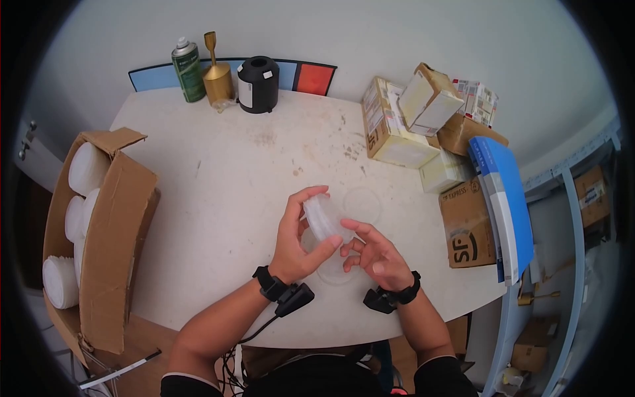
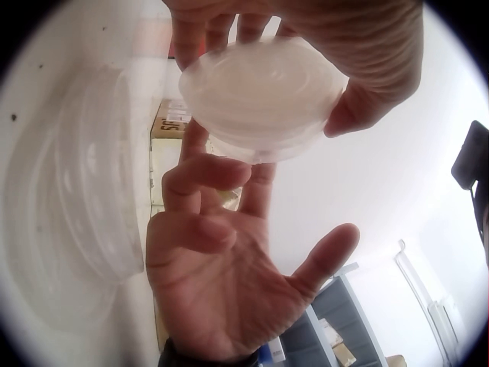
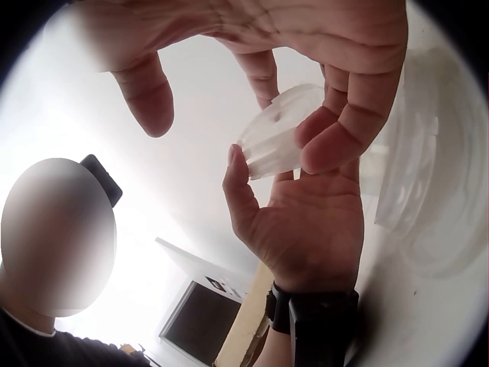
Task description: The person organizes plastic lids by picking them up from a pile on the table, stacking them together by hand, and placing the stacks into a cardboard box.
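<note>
My left hand (image 1: 297,238) grips a round translucent plastic lid (image 1: 322,217) by its edge, thumb on the near side and fingers around the far side. Its rim shows layered ridges, and it is tilted up above the table. In the left wrist view the lid (image 2: 260,95) spans from fingers to thumb. My right hand (image 1: 380,258) is beside it with fingers loosely bent and thumb apart, its fingertips right at the lid's lower edge. Below the hands, clear round plastic pieces (image 1: 337,272) lie on the table, partly hidden. Another clear disc (image 1: 362,205) lies just beyond.
An open cardboard box (image 1: 122,231) of white round containers (image 1: 61,283) stands left. At the back are a green spray can (image 1: 189,71), a brass-coloured object (image 1: 218,83) and a black cylinder (image 1: 259,85). Small boxes (image 1: 397,132) and a blue binder (image 1: 506,205) line the right side.
</note>
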{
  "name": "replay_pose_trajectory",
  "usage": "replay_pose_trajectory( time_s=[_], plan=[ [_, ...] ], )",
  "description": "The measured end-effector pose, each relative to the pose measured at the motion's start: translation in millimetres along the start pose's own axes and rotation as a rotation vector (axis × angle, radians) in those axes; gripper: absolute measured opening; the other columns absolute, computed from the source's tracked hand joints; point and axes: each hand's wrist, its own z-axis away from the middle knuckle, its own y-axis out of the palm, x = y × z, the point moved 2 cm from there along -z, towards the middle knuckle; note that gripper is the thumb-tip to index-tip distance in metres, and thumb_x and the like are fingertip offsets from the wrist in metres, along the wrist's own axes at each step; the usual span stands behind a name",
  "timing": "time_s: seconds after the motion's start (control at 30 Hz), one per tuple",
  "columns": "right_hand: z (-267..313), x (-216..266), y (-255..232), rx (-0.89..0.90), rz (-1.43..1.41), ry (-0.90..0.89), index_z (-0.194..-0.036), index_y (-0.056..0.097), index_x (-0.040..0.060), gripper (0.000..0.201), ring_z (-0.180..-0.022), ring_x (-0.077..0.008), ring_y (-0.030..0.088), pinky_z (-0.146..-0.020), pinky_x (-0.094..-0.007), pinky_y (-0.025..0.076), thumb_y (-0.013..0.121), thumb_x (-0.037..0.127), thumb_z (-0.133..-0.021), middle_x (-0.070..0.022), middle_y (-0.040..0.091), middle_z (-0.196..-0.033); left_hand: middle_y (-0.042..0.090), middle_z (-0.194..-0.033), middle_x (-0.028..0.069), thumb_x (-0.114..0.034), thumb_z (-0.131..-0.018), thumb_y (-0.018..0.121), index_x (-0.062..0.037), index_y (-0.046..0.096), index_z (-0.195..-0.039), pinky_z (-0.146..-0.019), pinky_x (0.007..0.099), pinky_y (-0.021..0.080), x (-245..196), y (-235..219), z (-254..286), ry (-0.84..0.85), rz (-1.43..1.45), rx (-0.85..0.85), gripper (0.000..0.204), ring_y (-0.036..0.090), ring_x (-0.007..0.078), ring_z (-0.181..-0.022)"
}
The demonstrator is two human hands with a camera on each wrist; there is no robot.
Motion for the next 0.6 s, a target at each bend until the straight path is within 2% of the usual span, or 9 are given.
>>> replay_pose_trajectory(
  time_s=[0.2, 0.43, 0.6],
  plan=[
    [-3.2, 4.4, 7.4, -0.072, 0.101, 0.029, -0.158, 0.033, 0.0048, 0.089, -0.118, -0.0205, 0.054, -0.094, -0.0365, 0.051, 0.078, 0.031, -0.086, -0.0093, 0.025, -0.166, 0.048, -0.146, 0.0135, -0.021, -0.085, 0.077, -0.0026, 0.037, -0.148, -0.111, 0.0408, 0.040, -0.4, 0.4, 0.0, 0.014, 0.013, 0.004, 0.077, 0.047, 0.0235, -0.134],
    [-3.7, 5.4, 4.6, -0.037, 0.106, 0.045, -0.153, 0.037, 0.0053, 0.080, -0.116, -0.0220, 0.055, -0.095, -0.0365, 0.050, 0.076, 0.033, -0.089, -0.0106, 0.031, -0.161, 0.048, -0.146, 0.0147, -0.024, -0.083, 0.079, -0.0029, 0.037, -0.147, -0.110, 0.0410, 0.042, 0.2, 0.4, 2.0, -0.011, 0.001, 0.055, 0.080, 0.050, 0.0229, -0.132],
    [-2.3, 4.0, 3.9, -0.012, 0.095, 0.051, -0.150, 0.039, 0.0052, 0.076, -0.114, -0.0220, 0.057, -0.095, -0.0363, 0.050, 0.076, 0.032, -0.089, -0.0099, 0.036, -0.157, 0.049, -0.144, 0.0150, -0.025, -0.081, 0.082, -0.0031, 0.038, -0.146, -0.108, 0.0410, 0.045, 2.3, 2.0, 0.4, 0.044, 0.020, 0.043, 0.081, 0.052, 0.0237, -0.130]
  ],
)
